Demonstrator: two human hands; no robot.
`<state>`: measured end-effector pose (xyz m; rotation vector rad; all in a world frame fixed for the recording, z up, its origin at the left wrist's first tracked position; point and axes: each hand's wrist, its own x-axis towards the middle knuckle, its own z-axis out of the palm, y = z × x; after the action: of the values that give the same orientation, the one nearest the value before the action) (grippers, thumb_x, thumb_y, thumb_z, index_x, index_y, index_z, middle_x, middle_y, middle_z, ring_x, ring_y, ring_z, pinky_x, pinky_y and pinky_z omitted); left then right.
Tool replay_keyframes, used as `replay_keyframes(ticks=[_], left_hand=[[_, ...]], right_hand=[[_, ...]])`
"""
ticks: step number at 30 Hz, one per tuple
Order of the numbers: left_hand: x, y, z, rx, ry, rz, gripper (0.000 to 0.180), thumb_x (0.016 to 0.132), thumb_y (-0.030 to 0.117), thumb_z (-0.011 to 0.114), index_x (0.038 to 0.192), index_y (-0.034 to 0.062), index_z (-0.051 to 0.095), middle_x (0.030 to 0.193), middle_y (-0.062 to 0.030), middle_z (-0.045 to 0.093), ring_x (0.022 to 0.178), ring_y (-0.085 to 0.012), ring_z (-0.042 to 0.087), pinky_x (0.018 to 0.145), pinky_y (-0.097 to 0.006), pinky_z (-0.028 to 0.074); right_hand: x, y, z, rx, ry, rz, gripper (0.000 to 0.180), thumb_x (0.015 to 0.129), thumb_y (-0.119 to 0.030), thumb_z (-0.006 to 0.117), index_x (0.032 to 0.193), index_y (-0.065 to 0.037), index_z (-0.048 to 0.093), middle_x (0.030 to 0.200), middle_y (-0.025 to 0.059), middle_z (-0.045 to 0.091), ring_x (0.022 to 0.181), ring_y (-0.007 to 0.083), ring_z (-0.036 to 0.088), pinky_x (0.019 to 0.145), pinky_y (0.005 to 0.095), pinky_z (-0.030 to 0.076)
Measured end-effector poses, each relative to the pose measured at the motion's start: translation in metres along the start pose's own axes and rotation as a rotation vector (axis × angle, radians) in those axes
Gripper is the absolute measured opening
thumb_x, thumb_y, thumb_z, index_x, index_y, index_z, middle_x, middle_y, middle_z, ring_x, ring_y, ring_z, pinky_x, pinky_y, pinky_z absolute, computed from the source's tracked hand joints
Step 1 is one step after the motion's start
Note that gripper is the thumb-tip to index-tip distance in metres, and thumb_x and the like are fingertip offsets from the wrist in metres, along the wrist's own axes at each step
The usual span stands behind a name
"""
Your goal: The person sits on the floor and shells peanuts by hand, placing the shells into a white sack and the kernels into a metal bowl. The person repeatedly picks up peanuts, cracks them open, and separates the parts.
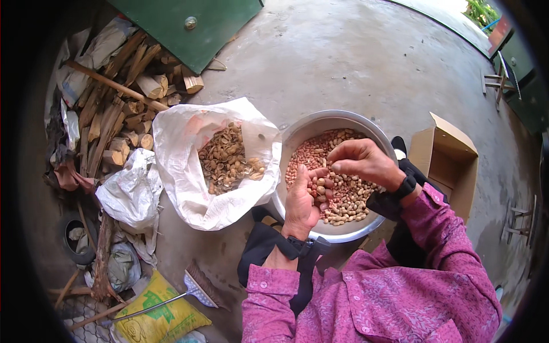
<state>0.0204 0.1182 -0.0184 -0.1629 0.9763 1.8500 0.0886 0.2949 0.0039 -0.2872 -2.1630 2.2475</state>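
Observation:
My left hand (299, 201) is cupped over the wide metal basin (342, 235), with several unshelled peanuts (318, 189) in its palm and curled fingers. Just above its fingertips, my right hand (369, 162) pinches thumb and fingers together; whatever is between them is too small to make out. Reddish shelled peanut kernels (304, 152) fill the basin's far left part. More peanuts in their shells (352, 201) lie toward its near right side. Left of the basin stands an open white woven sack (178, 134) holding broken peanut shells (220, 155).
An open cardboard box (464, 166) stands right of the basin. Firewood (117, 114) is stacked at the left, below a green panel (197, 28). A yellow bag (163, 311) and a blue-headed brush (199, 288) lie at the lower left. Small stools (519, 222) stand far right.

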Motion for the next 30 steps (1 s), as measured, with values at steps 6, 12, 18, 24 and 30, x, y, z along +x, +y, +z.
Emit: replay_keyframes(ticks=[6,12,18,24,30], left_hand=[[0.004,0.0,0.016,0.064,0.01,0.032,0.053,0.094,0.048,0.034,0.111,0.0008,0.051,0.075,0.0003,0.054,0.054,-0.0059,0.045,0.044,-0.019,0.033],[0.012,-0.006,0.018,0.069,-0.025,0.018,0.057,0.094,0.05,0.029,0.111,0.0003,0.053,0.076,-0.003,0.059,0.054,-0.0086,0.052,0.04,-0.02,0.033],[0.016,-0.008,0.011,0.009,-0.148,-0.051,0.055,0.094,0.048,0.03,0.11,0.0002,0.053,0.072,-0.0022,0.058,0.052,-0.0096,0.053,0.039,-0.02,0.033],[0.01,-0.006,0.014,0.053,-0.045,-0.104,0.037,0.093,0.038,0.043,0.101,0.0046,0.057,0.072,-0.0032,0.059,0.056,-0.0104,0.055,0.04,-0.02,0.035],[0.004,-0.005,0.01,0.071,-0.133,-0.12,0.017,0.089,0.021,0.054,0.096,0.0061,0.057,0.075,-0.0046,0.059,0.06,-0.0111,0.056,0.041,-0.021,0.037]], right_hand=[[-0.008,-0.009,0.006,-0.226,-0.073,-0.14,0.024,0.074,-0.016,0.068,0.091,0.0,0.065,0.081,0.0129,0.063,0.075,0.0201,0.06,0.067,0.0306,0.046],[-0.012,-0.011,0.004,-0.414,-0.033,-0.2,0.025,0.071,-0.021,0.065,0.089,-0.003,0.066,0.079,0.0161,0.06,0.075,0.0273,0.06,0.067,0.0345,0.046],[-0.01,-0.003,0.002,-0.447,-0.017,-0.208,0.023,0.072,-0.019,0.06,0.087,-0.002,0.065,0.077,0.0178,0.059,0.072,0.0294,0.059,0.067,0.0365,0.046],[-0.01,0.008,-0.008,-0.109,-0.025,-0.04,0.018,0.078,-0.01,0.057,0.089,0.004,0.063,0.08,0.0141,0.063,0.073,0.0176,0.061,0.068,0.0306,0.047],[-0.007,0.012,-0.011,-0.108,-0.032,-0.005,0.021,0.08,-0.012,0.057,0.092,0.005,0.061,0.078,0.0108,0.063,0.075,0.0142,0.058,0.068,0.0287,0.046]])
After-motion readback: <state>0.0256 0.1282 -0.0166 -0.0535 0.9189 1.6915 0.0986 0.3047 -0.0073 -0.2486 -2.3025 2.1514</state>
